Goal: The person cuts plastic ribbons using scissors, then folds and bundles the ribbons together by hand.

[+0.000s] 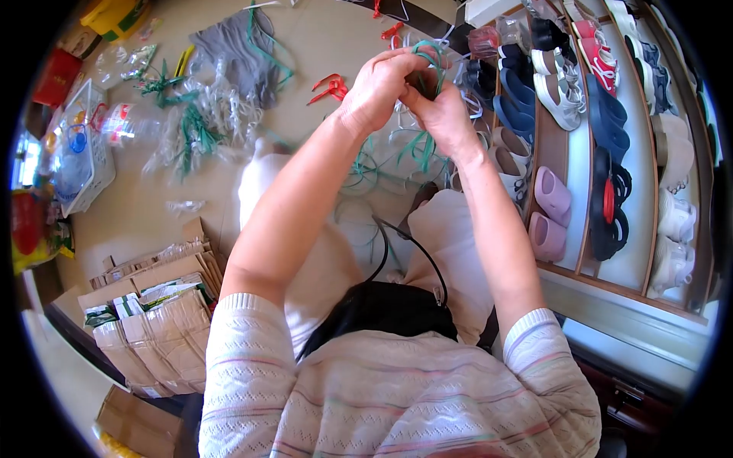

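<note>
Green strapping (430,57) sits looped between my 2 hands, raised in front of me, with loose ends hanging below. My left hand (379,85) curls over it with bent fingers; my right hand (447,114) pinches it with the thumb and folded fingers, though I cannot tell which strands each one presses.

If either pinch slackens, the loop could spring apart — it looks stiff enough to uncurl. The hanging ends could also snag on the loose green strands (366,164) crossing on the floor beneath, and a hard tug could drag the whole tangle up. A sudden slip to my right might knock the nearest footwear on the shoe rack (641,191).

That rack holds rows of pairs, among them blue slippers (607,118) and lavender clogs (548,237). Over to my left, a white basket (99,179) holds clear, bluish plastic, too blurred to name piece by piece; a bottle (130,122) lies just beside it. Nearer me, a cardboard carton (156,347) has green-and-white packaging poking from its top — what lies deeper is hidden.
</note>
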{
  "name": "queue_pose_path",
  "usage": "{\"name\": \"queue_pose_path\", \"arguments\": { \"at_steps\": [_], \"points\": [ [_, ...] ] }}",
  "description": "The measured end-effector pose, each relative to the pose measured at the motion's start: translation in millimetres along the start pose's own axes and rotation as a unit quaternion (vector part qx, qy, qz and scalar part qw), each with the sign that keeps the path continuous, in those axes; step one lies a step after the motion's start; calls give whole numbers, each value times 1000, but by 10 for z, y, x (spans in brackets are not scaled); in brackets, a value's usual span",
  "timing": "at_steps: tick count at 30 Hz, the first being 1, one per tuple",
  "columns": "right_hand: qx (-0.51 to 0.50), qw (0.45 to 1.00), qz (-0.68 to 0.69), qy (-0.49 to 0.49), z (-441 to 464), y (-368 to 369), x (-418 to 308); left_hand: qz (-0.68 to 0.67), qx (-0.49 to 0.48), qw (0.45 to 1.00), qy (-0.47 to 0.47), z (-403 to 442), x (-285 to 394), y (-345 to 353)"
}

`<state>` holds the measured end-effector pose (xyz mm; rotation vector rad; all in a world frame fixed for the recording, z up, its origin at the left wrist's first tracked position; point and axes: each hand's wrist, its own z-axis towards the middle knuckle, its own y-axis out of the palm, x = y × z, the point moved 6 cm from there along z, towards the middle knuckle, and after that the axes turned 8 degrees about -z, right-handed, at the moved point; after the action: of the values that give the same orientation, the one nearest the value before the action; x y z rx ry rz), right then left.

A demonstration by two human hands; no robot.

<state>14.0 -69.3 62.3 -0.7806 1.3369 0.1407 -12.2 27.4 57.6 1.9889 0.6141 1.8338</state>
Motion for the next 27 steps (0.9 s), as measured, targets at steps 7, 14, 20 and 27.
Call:
{"name": "queue_pose_path", "arguments": {
  "at_steps": [7, 14, 20, 27],
  "points": [
    [-39, 995, 66, 61, -62, 53, -17, 72, -15, 995, 68, 14, -6, 73],
    [183, 969, 159, 42, 46, -297, -157, -66, -118, 989, 54, -23, -116, 354],
    [189, 887, 401, 129, 85, -511, 296, 44, -187, 979, -64, 0, -498, 435],
    [167, 836, 501, 148, 34, -604, 375, 60, -230, 945, -226, -127, -633, 420]
  ]
}}
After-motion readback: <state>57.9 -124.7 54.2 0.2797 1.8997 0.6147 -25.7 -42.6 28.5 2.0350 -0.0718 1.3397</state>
